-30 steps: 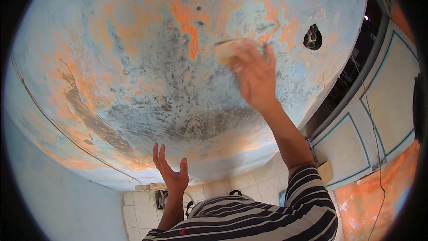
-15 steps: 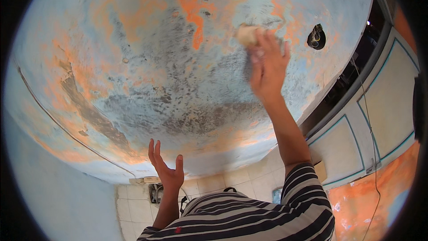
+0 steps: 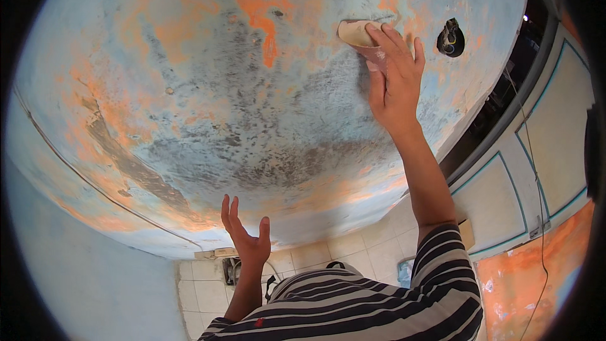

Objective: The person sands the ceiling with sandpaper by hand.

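Note:
My right hand (image 3: 396, 85) presses a folded, curling piece of sandpaper (image 3: 358, 33) against the wall (image 3: 303, 107). The sheet looks cream on one face and pinkish-brown on the other. My fingers lie over its right part. Patches of light blue and orange cover the wall, with dark grey scuffed areas below and left of the sandpaper. Lower down, my left hand (image 3: 249, 237) is raised with fingers and thumb apart, holding nothing. Whether its fingertips touch the wall cannot be made out.
Right of the sandpaper, a round hole (image 3: 451, 39) in the wall has wires in it. A thin cable (image 3: 82, 170) runs along the wall's left side. Cream panels (image 3: 492, 205) with teal lines stand at the right, and a tiled floor (image 3: 211, 293) lies below.
My right hand has shifted slightly right with the sandpaper, which now shows its curled edge clearly. The view has moved a little; my left hand keeps its open pose.

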`<state>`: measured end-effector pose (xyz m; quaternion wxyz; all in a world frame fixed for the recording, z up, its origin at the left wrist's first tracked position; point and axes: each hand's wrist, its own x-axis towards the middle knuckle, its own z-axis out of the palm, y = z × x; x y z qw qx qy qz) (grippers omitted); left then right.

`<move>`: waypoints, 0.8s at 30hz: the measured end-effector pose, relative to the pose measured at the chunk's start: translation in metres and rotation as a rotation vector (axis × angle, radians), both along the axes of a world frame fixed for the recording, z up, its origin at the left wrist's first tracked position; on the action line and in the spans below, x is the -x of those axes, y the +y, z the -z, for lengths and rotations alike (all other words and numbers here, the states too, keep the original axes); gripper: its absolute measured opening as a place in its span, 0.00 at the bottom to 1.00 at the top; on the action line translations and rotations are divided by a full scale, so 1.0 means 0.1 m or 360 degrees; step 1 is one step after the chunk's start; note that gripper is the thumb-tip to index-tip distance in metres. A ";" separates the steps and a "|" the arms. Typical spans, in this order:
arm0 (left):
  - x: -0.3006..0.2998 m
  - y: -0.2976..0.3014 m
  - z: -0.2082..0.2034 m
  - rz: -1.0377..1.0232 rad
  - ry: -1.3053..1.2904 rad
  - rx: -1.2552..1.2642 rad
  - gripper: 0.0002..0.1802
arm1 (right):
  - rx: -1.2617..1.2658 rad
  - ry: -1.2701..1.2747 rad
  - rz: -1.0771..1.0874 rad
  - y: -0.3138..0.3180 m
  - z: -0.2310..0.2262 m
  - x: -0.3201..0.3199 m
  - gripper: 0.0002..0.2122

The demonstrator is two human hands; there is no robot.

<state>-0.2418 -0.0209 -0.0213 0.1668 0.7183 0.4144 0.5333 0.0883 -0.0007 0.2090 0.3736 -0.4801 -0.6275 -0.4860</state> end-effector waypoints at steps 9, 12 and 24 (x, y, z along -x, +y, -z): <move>-0.31 0.01 -0.03 0.0030 0.0001 -0.0027 0.42 | -0.0178 -0.0020 -0.0147 0.02 -0.13 -0.19 0.05; -0.42 -0.01 -0.07 -0.0001 0.0038 0.0037 0.42 | 0.0061 -0.0173 -0.0234 0.01 0.05 -0.03 0.07; -1.21 0.25 -0.73 -0.0453 0.0032 -0.0224 0.44 | 0.0305 -0.0504 -0.0495 -0.05 -0.43 -0.32 0.05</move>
